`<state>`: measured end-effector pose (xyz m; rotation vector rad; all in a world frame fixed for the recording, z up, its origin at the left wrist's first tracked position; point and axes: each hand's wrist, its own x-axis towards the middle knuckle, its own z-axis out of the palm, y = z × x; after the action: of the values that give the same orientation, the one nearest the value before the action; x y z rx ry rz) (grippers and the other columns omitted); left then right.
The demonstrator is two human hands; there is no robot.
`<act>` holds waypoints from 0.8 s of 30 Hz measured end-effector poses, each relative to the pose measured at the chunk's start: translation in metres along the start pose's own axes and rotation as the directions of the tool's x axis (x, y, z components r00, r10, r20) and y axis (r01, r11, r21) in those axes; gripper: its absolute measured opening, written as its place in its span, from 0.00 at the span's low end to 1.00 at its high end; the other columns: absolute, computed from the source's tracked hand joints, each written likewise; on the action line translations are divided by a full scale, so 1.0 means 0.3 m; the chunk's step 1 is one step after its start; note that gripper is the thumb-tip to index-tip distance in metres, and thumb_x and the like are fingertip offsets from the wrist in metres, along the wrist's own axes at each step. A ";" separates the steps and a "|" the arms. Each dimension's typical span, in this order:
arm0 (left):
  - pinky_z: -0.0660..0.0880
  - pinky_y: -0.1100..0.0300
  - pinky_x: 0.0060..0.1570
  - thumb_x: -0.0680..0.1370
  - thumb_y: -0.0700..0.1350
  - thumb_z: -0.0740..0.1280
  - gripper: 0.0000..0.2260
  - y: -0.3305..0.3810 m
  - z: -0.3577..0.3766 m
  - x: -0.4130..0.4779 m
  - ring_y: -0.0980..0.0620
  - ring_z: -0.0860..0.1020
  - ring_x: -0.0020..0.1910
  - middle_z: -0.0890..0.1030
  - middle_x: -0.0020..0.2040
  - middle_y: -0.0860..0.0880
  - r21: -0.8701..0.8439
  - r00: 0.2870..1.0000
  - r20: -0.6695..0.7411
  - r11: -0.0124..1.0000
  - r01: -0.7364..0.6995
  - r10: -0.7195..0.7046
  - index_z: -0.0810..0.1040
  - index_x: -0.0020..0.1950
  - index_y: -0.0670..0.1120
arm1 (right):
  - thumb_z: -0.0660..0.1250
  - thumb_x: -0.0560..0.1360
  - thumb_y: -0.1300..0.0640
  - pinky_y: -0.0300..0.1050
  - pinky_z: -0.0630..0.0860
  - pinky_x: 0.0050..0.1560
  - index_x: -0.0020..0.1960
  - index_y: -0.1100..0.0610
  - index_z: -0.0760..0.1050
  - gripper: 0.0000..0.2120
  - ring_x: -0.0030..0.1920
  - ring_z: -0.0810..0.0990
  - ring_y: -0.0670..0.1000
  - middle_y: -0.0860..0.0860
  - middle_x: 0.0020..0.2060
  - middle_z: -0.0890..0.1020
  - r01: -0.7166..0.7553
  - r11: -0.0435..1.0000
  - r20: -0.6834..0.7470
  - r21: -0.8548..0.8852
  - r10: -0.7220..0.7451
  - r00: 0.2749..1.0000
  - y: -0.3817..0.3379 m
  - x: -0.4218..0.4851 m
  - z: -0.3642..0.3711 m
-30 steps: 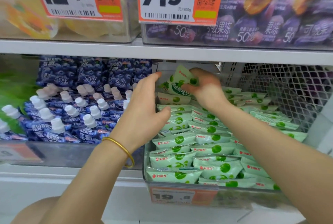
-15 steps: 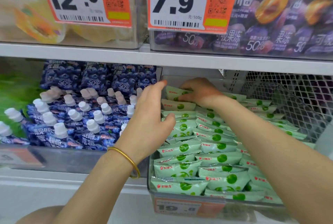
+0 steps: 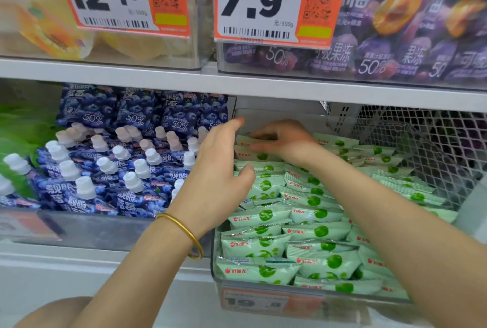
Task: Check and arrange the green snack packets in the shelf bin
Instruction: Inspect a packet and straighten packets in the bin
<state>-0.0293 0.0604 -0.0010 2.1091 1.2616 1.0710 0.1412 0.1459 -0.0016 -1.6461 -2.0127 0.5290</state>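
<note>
Lowered since before, the right hand is pressed flat on green packets at the bin's back-left corner; the left hand is held open at its left edge.

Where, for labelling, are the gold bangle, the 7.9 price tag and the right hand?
gold bangle (image 3: 187,231): head view, its band
7.9 price tag (image 3: 271,0): head view, its digits
right hand (image 3: 292,143): head view, its back
</note>
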 end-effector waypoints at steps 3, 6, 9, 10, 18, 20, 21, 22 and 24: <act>0.56 0.63 0.70 0.76 0.40 0.64 0.29 0.002 0.001 0.000 0.57 0.59 0.71 0.61 0.71 0.53 0.003 1.000 -0.003 1.000 0.003 -0.003 0.56 0.74 0.50 | 0.75 0.69 0.51 0.44 0.72 0.62 0.60 0.51 0.79 0.20 0.58 0.78 0.47 0.47 0.58 0.81 -0.014 1.000 0.000 -0.022 0.014 1.000 0.027 0.010 0.035; 0.57 0.63 0.69 0.76 0.40 0.64 0.29 0.001 0.002 0.003 0.57 0.59 0.71 0.61 0.71 0.53 0.008 1.000 -0.004 1.000 0.001 -0.001 0.56 0.74 0.50 | 0.75 0.69 0.51 0.46 0.74 0.61 0.60 0.50 0.79 0.20 0.57 0.79 0.47 0.47 0.57 0.81 -0.037 0.998 -0.002 -0.054 0.037 0.999 0.039 0.024 0.055; 0.56 0.63 0.69 0.76 0.40 0.64 0.29 0.000 0.002 0.001 0.57 0.59 0.71 0.61 0.71 0.53 0.007 1.000 0.000 1.000 0.003 -0.003 0.56 0.74 0.50 | 0.74 0.70 0.49 0.45 0.74 0.60 0.59 0.49 0.79 0.18 0.55 0.79 0.46 0.46 0.56 0.82 -0.042 0.995 0.040 -0.090 0.046 0.998 0.033 0.023 0.049; 0.56 0.63 0.69 0.76 0.40 0.64 0.29 0.000 0.001 0.000 0.57 0.59 0.71 0.61 0.71 0.53 0.004 1.000 -0.002 1.000 0.004 -0.004 0.56 0.74 0.50 | 0.73 0.70 0.48 0.45 0.75 0.59 0.57 0.49 0.79 0.17 0.54 0.80 0.46 0.46 0.54 0.82 -0.032 0.997 0.031 -0.076 0.035 0.999 0.029 0.023 0.038; 0.57 0.59 0.72 0.76 0.40 0.64 0.29 -0.004 0.001 0.004 0.57 0.59 0.71 0.61 0.71 0.53 0.008 1.000 -0.006 1.000 -0.009 0.009 0.56 0.74 0.50 | 0.63 0.77 0.54 0.45 0.69 0.48 0.54 0.52 0.79 0.09 0.56 0.74 0.55 0.52 0.51 0.81 -0.044 0.820 -0.189 -0.570 -0.078 0.979 0.011 0.067 0.002; 0.57 0.59 0.72 0.76 0.40 0.64 0.29 -0.005 0.001 0.003 0.57 0.58 0.71 0.61 0.71 0.54 0.011 1.000 -0.010 1.000 -0.012 0.012 0.56 0.74 0.50 | 0.63 0.77 0.55 0.45 0.64 0.45 0.52 0.52 0.80 0.08 0.57 0.72 0.56 0.53 0.50 0.80 -0.050 0.744 -0.167 -0.666 -0.083 0.983 0.005 0.081 0.023; 0.57 0.59 0.72 0.76 0.40 0.64 0.29 -0.005 0.001 0.003 0.58 0.58 0.71 0.61 0.71 0.54 0.012 1.000 -0.010 1.000 -0.016 0.016 0.56 0.74 0.50 | 0.63 0.76 0.57 0.44 0.63 0.44 0.51 0.53 0.80 0.08 0.56 0.72 0.56 0.53 0.49 0.80 -0.058 0.725 -0.174 -0.686 -0.086 0.981 0.004 0.086 0.029; 0.57 0.59 0.72 0.76 0.40 0.64 0.29 -0.006 0.001 0.004 0.58 0.58 0.71 0.61 0.71 0.54 0.013 1.000 -0.010 1.000 -0.018 0.018 0.56 0.74 0.50 | 0.64 0.76 0.58 0.44 0.62 0.44 0.50 0.53 0.80 0.07 0.56 0.72 0.56 0.53 0.49 0.80 -0.062 0.720 -0.185 -0.691 -0.092 0.978 0.002 0.089 0.029; 0.57 0.58 0.72 0.76 0.40 0.64 0.29 -0.007 0.002 0.003 0.58 0.58 0.71 0.61 0.71 0.54 0.010 1.000 -0.007 1.000 -0.015 0.015 0.56 0.74 0.50 | 0.63 0.76 0.58 0.44 0.62 0.44 0.48 0.52 0.80 0.07 0.54 0.73 0.55 0.51 0.48 0.81 -0.060 0.740 -0.223 -0.670 -0.124 0.967 -0.003 0.086 0.025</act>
<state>-0.0297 0.0621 -0.0023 2.1277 1.2585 1.0814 0.1320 0.1709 -0.0039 -1.9324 -2.1512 -0.4940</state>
